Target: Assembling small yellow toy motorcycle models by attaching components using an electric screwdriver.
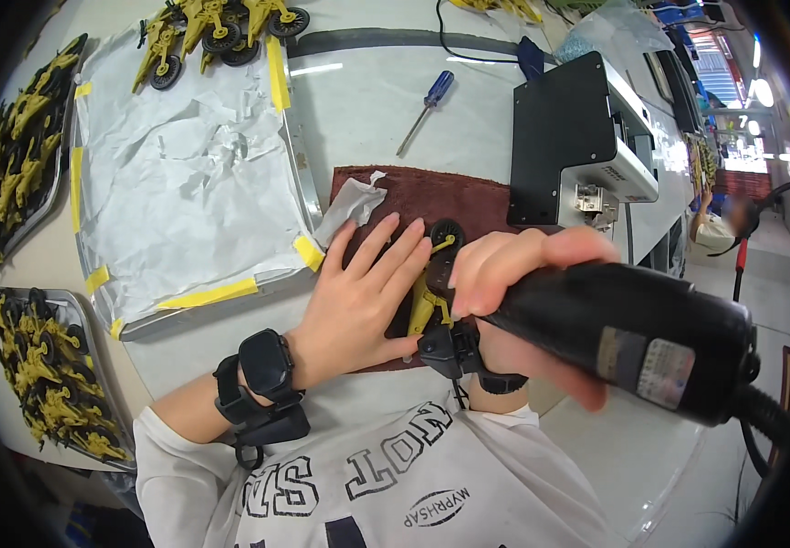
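Observation:
My right hand [527, 274] grips a black corded power tool [637, 333], its body slanting to the lower right. The tool's working tip is hidden behind my fingers. Under that end lies a small yellow model vehicle [427, 309] with a black spoked wheel [447, 235], looking like a motorcycle and partly covered by my hands. It rests on a dark red-brown cloth [477, 196]. My left hand [365, 297] lies flat with fingers spread, beside the model and over the cloth's left side, its thumb reaching toward the yellow part. A crumpled white paper scrap [351, 208] touches its fingertips.
A paper-lined tray [189, 173] edged with yellow tape stands left, several yellow models [221, 27] at its far end. More fill two metal trays [107, 365] at the far left. A screwdriver [427, 110] lies beyond the cloth; a black-and-silver machine [564, 142] stands right.

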### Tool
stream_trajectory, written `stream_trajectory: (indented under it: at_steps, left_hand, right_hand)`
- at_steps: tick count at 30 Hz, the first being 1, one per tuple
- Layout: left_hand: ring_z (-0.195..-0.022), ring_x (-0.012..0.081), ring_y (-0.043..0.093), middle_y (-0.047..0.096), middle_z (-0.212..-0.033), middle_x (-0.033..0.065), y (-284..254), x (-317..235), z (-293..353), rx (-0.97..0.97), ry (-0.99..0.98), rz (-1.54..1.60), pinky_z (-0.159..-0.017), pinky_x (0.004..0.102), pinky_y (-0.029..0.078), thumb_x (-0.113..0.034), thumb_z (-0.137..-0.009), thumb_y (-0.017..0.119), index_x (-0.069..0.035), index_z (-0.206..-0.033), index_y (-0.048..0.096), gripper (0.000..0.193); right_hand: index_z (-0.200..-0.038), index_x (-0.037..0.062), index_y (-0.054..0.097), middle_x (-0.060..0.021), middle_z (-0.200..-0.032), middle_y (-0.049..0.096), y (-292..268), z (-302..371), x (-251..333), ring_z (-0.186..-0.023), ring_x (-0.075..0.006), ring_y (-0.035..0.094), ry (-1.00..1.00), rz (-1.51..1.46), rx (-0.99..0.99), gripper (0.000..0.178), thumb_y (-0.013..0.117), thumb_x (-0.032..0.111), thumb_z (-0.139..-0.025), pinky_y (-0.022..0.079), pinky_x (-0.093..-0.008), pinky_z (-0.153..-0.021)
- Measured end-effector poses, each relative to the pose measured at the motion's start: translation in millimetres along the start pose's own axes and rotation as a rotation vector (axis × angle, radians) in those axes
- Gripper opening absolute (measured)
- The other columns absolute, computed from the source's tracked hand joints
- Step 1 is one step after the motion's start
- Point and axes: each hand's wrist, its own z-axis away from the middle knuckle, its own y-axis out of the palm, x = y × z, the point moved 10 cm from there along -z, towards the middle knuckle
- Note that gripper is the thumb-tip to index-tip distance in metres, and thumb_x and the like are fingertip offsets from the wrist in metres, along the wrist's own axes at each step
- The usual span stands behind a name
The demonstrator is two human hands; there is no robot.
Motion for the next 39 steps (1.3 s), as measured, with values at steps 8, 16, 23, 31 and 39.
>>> stream_trajectory:
  at_steps: [8,16,23,31,39]
  left_hand:
    - [-0.13,0.0329,0.035,0.039,-0.14,0.0142,1,-4,-4,0.018,0.01,-0.011,-0.105,0.0538,0.024,-0.033,-0.055,0.079,-0.002,-0.131,0.043,0.09]
    - [-0.131,0.0336,0.034,0.038,-0.142,0.0151,6,-9,-6,0.044,0.004,-0.061,-0.105,0.0549,0.02,-0.047,-0.064,0.073,-0.002,-0.133,0.041,0.088]
    - [-0.134,0.0366,0.029,0.032,-0.144,0.0202,7,-8,-9,0.067,0.017,-0.071,-0.106,0.0547,0.018,-0.049,-0.066,0.071,0.001,-0.134,0.038,0.091]
    - [-0.135,0.0365,0.027,0.029,-0.145,0.0215,4,-4,-4,0.071,-0.001,-0.049,-0.107,0.0543,0.019,-0.05,-0.068,0.071,0.002,-0.135,0.037,0.091]
    - [-0.132,0.0373,0.03,0.034,-0.145,0.0152,10,-7,-8,0.121,0.04,-0.09,-0.106,0.0555,0.018,-0.055,-0.067,0.069,-0.004,-0.135,0.04,0.09]
  right_hand:
    - [-0.111,0.0006,0.04,-0.0152,-0.073,0.058,-12,4,11,-0.054,-0.0241,0.056,-0.036,-0.05,-0.104,0.09,0.063,0.073,-0.063,0.046,-0.0344,-0.051]
    - [-0.122,-0.0011,0.044,-0.0031,-0.06,0.048,-52,13,109,-0.042,-0.0158,0.044,-0.309,0.153,-0.343,0.091,0.055,0.074,-0.072,0.037,-0.0303,-0.042]
    - [-0.11,0.0056,0.051,-0.0055,-0.06,0.051,-181,15,146,-0.049,-0.0165,0.046,-0.205,0.649,-0.9,0.093,0.043,0.087,-0.066,0.039,-0.0328,-0.056]
    - [-0.118,0.003,0.041,-0.0082,-0.057,0.05,-156,22,100,-0.041,-0.0187,0.046,-0.052,0.27,-0.707,0.097,0.042,0.085,-0.068,0.039,-0.0313,-0.042]
    - [-0.126,0.0015,0.028,-0.0169,-0.078,0.059,-42,33,64,-0.06,-0.0275,0.057,-0.07,-0.062,-0.285,0.099,0.061,0.074,-0.067,0.045,-0.0405,-0.058]
